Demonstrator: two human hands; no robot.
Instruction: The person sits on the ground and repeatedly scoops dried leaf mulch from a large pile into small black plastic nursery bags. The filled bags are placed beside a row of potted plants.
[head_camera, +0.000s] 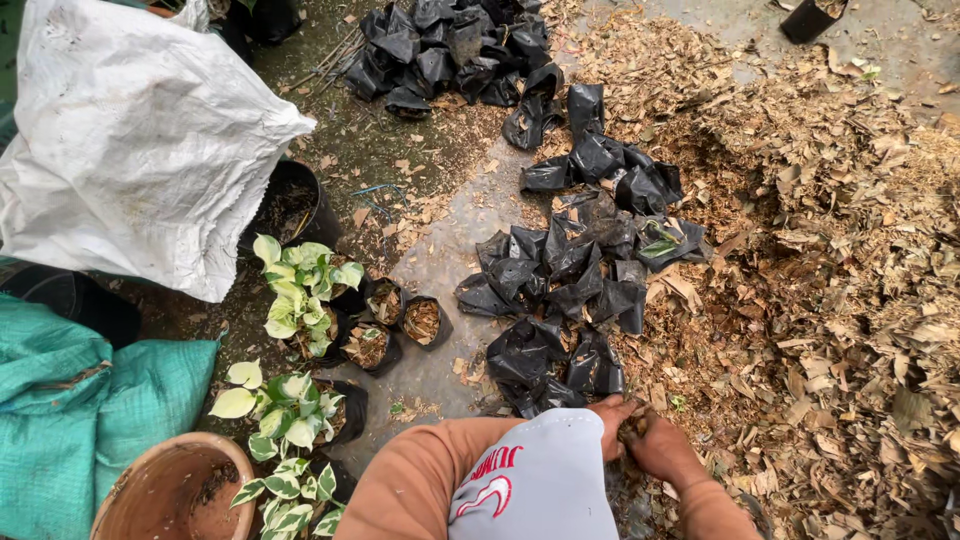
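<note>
Crumpled black nursery bags (560, 290) lie heaped beside the dry leaf pile (830, 260). At the heap's near edge, the right hand (655, 440) grasps leaf mulch; the left hand (610, 415), half hidden behind the cap (540, 480), has an unreadable grip.

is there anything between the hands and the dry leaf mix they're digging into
Nothing visible does. The right hand is already sunk in the dry leaf mix, and the left hand touches it beside a black nursery bag. The person's cap hides part of the left hand from the camera only.
</note>
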